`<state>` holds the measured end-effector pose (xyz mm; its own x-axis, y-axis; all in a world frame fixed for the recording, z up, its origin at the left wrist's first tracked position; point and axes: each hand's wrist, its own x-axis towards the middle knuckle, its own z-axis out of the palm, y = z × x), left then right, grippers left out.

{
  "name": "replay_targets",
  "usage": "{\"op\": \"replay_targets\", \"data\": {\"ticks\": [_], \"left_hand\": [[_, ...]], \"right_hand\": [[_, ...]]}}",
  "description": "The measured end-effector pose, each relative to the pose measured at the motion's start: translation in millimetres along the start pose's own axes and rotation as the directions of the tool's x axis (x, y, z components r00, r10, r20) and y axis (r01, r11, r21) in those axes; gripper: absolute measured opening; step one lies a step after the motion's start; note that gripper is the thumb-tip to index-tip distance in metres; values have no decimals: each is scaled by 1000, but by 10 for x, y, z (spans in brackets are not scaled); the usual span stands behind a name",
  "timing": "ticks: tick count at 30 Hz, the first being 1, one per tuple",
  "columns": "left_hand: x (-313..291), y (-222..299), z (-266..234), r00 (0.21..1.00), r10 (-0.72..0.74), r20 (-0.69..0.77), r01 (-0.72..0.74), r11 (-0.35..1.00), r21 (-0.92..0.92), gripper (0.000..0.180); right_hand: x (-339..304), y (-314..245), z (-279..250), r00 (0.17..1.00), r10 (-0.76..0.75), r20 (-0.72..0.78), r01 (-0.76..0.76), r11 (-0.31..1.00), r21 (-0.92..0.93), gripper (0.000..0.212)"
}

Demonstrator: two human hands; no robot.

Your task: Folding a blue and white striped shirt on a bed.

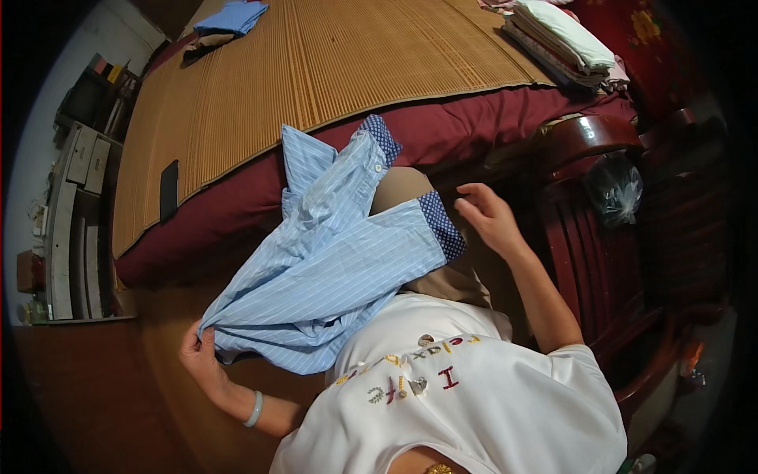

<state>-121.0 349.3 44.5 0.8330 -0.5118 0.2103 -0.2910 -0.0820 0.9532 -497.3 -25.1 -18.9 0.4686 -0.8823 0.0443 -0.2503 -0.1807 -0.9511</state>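
Observation:
A light blue striped shirt (316, 268) hangs bunched across my lap. Its two sleeves end in dark blue dotted cuffs, and one of them shows a small button. My left hand (203, 353) pinches the bunched cloth at the shirt's left side, a pale bangle on that wrist. Just right of the nearer cuff (442, 225), my right hand (489, 217) is raised with nothing in it, thumb and fingers apart. Part of the shirt rests against the bed's dark red side.
A woven mat (339, 63) covers the bed ahead. On it lie a dark phone-like slab (169, 191), a folded blue garment (231, 16) and a stack of folded cloths (560, 39). A dark wooden chair (588, 245) with a clear plastic bag (614, 188) stands right; a cabinet (75, 213) stands left.

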Motion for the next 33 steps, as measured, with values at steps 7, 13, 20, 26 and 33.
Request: {"op": "replay_targets", "data": {"ticks": [7, 13, 20, 26, 33], "left_hand": [[-91, 5, -33, 998, -37, -47, 36, 999, -19, 24], [-84, -74, -85, 999, -39, -29, 37, 997, -70, 23], [-37, -141, -61, 998, -70, 2, 70, 995, -77, 22], [-53, -107, -37, 997, -76, -11, 75, 994, -79, 19], [-60, 85, 1, 994, -103, -25, 103, 995, -8, 13]], "right_hand": [[237, -195, 247, 981, -83, 177, 77, 996, 39, 50], [271, -267, 260, 947, -52, 318, 47, 999, 25, 48], [811, -793, 98, 989, -20, 149, -47, 901, 431, 30], [1681, -680, 483, 932, 173, 319, -287, 890, 355, 28], [2012, -710, 765, 844, 199, 498, -250, 968, 37, 15]]}}
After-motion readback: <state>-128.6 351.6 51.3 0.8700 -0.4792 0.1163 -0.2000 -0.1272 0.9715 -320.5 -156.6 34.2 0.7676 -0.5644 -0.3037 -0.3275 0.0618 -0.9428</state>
